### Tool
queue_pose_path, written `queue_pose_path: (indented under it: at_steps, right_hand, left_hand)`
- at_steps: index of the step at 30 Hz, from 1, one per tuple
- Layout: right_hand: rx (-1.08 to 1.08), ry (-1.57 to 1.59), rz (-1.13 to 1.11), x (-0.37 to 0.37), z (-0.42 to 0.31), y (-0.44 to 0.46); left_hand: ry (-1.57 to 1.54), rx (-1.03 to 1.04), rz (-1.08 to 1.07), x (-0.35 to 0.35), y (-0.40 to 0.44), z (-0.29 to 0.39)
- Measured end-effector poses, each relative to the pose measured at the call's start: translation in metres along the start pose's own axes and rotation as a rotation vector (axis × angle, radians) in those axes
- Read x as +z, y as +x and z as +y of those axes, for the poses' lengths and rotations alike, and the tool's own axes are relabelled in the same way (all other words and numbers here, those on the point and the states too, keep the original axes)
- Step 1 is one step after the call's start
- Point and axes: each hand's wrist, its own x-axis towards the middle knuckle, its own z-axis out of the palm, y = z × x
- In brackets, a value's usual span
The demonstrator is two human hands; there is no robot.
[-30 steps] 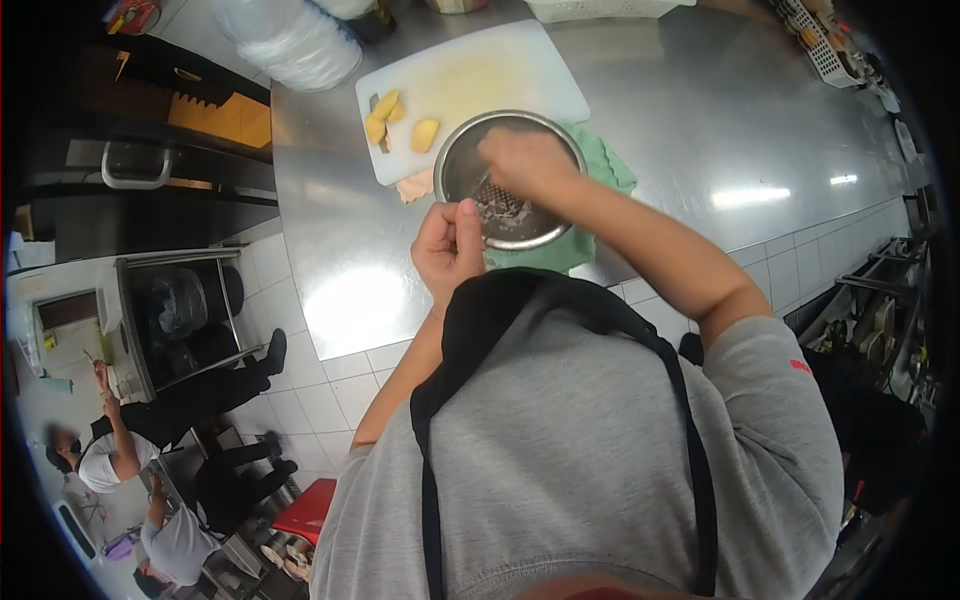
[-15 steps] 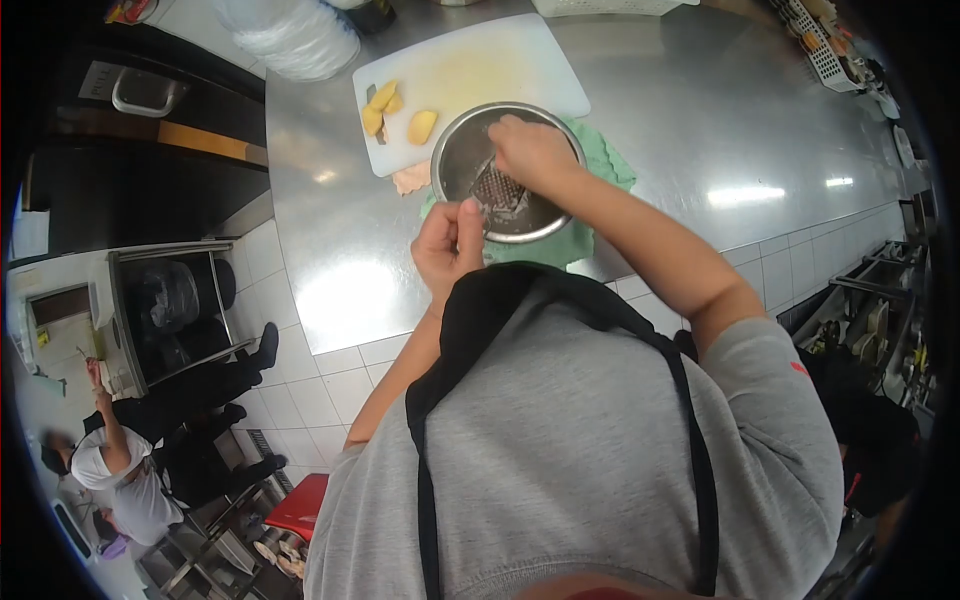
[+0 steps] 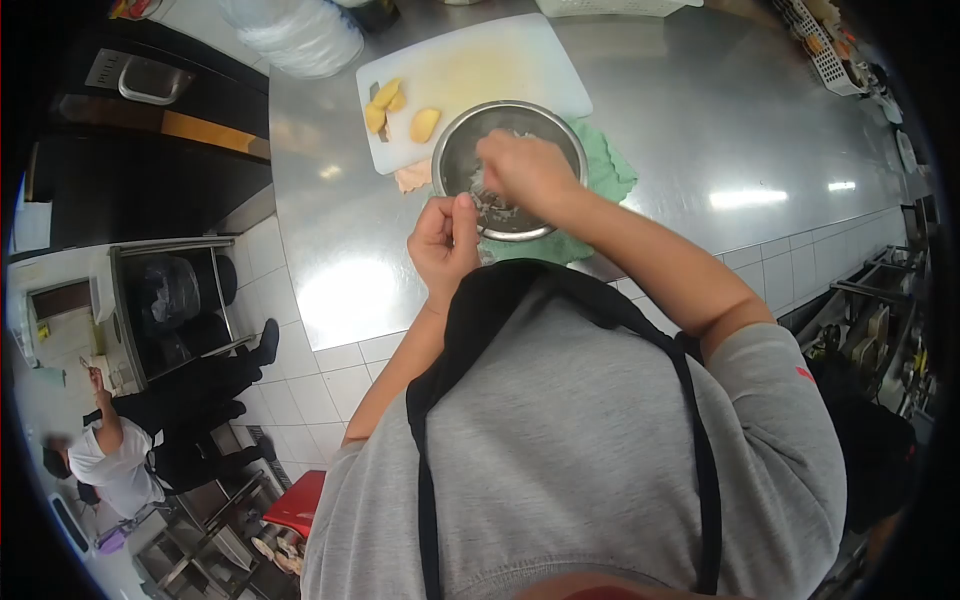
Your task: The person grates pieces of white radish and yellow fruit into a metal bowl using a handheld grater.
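A round steel bowl (image 3: 442, 139) sits on the counter with pale shreds and wet bits inside it. My left hand (image 3: 445, 243) is at the bowl's near left rim, thumb raised and fingers curled around the near end of a grater (image 3: 493, 207). Most of the grater is covered by my right hand (image 3: 528, 172), which is over the bowl with its fingers pinched together. Whatever sits in the right hand's grasp is hidden beneath the fingers. Beyond the bowl, several peeled yellow pieces (image 3: 425, 125) lie on a white cutting board (image 3: 545, 70).
A green cloth (image 3: 608, 165) lies under the bowl, and a peach cloth (image 3: 413, 177) shows beside it. Plastic-wrapped stuff (image 3: 295, 38) stands at the back left, a white basket (image 3: 620, 6) at the back. A person in a white top (image 3: 112, 455) is off to the left.
My right hand has moved down and slightly left over the grater, covering more of its face. My left hand has stayed almost in place.
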Motion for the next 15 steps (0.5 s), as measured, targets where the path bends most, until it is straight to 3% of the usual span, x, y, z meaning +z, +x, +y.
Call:
queue_pose_path:
  at_steps: [1,3,6,11,15]
  right_hand:
    - [0.057,-0.075,0.055,0.008,0.02,0.009]
    - [0.146,-0.119,-0.066,0.015,0.034,0.02]
    - [-0.076,0.051,0.008,-0.014,-0.012,0.01]
    - [0.109,-0.067,0.037,0.018,0.026,0.018]
    - [-0.023,0.078,-0.116,-0.029,-0.026,0.017]
  left_hand:
    - [-0.003,-0.005,0.004,0.002,0.001,-0.001]
    - [0.009,0.005,0.003,0.007,0.002,0.007]
    - [-0.012,0.015,0.013,0.008,0.012,0.013]
    - [-0.024,-0.028,0.02,0.006,0.009,0.011]
    - [-0.048,-0.019,-0.008,0.006,0.024,0.014]
